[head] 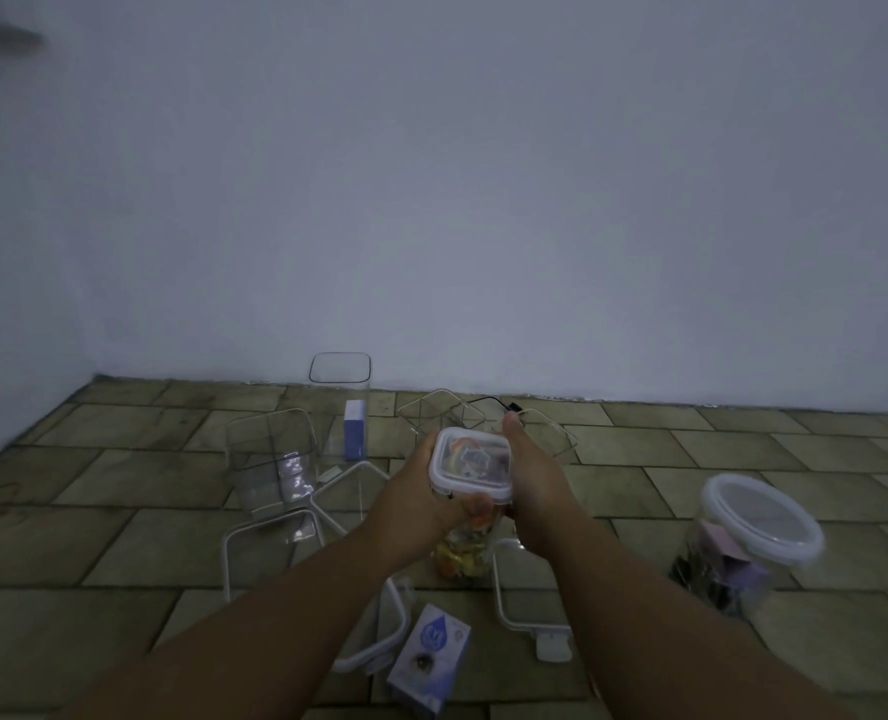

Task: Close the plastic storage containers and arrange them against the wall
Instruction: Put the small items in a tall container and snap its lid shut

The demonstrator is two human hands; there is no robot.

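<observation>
Tiled floor (119,511), dull green-brown, meets pale wall (483,174). Small blue-and-white carton (428,659) lies on floor, nearest the camera. Thin black cable (488,400) at wall base.

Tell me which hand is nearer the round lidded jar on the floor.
Right. The right hand holds the right side of the container, with the round jar off to its right. The left hand holds the container's opposite side.

Wall (483,200) was flat pale blue-grey. Floor tiles (119,511) were olive-brown, staggered brick pattern, dark grout. Small container (470,462): clear, white-rimmed lid, orange and yellow contents. Loose lids (270,532) were white-framed. Round jar (743,543): clear, white lid, purple contents. Carton (428,659) was white-blue with a droplet logo; box (354,431) blue.
</observation>
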